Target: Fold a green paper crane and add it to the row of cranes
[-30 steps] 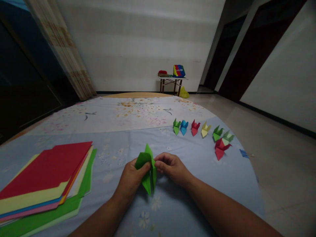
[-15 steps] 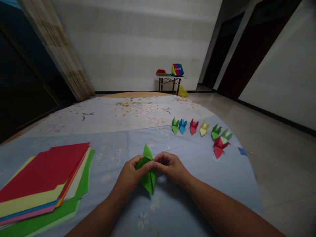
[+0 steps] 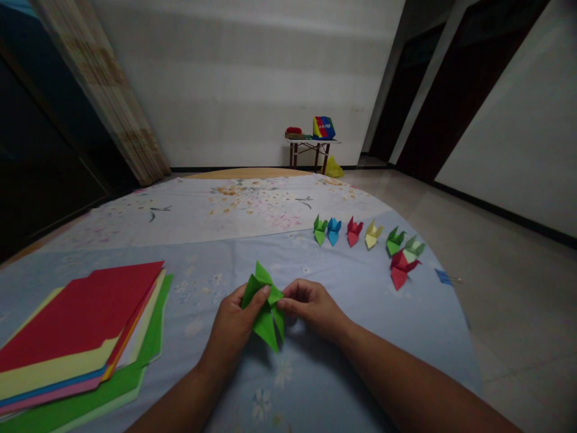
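Observation:
A partly folded green origami paper [image 3: 265,328] is held just above the blue flowered cloth, in front of me. It has pointed flaps at its far and near ends, and a slit runs down the near part. My left hand [image 3: 237,319] is closed on its left side, thumb pressed on top. From the right, my right hand [image 3: 311,304] pinches its right edge between thumb and forefinger. The fingers beneath the paper are hidden.
Coloured paper sheets [image 3: 85,313] are stacked at the left. Several folded paper cranes [image 3: 354,231] stand at the right, near the round table's edge. A small blue item [image 3: 443,276] lies at that edge. Beyond stands a small table [image 3: 313,142] with a colourful box [image 3: 324,127].
The green paper has turned and tilted left, and its flaps have spread wider. My left thumb has shifted back off the middle. My right hand has barely moved.

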{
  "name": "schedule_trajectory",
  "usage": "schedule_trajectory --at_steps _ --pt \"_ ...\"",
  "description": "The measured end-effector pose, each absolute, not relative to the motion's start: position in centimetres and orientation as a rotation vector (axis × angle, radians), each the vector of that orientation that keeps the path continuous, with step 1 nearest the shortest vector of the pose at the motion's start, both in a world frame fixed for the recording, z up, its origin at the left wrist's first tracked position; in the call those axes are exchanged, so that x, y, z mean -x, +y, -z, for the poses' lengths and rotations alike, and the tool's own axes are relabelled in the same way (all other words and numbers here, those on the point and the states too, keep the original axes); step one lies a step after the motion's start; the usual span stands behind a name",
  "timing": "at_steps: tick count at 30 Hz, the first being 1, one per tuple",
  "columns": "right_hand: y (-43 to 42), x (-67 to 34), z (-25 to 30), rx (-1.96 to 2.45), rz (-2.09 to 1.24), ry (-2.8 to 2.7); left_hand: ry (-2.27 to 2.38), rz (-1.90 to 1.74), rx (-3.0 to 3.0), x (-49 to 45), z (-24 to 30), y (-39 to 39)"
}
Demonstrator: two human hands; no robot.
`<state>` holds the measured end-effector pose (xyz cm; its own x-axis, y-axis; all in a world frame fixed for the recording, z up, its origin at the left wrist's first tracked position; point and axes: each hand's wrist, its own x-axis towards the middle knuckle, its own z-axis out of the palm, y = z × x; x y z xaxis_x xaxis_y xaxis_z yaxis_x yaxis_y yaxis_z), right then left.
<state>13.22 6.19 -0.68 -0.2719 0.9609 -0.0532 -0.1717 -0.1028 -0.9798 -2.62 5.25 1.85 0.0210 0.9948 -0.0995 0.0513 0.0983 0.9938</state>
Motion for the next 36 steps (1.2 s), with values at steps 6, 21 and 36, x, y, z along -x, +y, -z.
schedule_trajectory --at_steps 6,21,36 --pt "6.2 -13.3 0.7 1.047 -1.470 -1.266 1.276 -1.138 -1.167 2.4 -2.0 5.0" --pt "6.1 -13.0 0.6 1.053 -1.419 -1.358 1.231 -1.110 -1.049 2.4 -1.3 5.3" --pt "6.0 -12.9 1.5 1.121 -1.380 -1.450 1.142 -1.111 -0.978 2.8 -1.0 5.9"
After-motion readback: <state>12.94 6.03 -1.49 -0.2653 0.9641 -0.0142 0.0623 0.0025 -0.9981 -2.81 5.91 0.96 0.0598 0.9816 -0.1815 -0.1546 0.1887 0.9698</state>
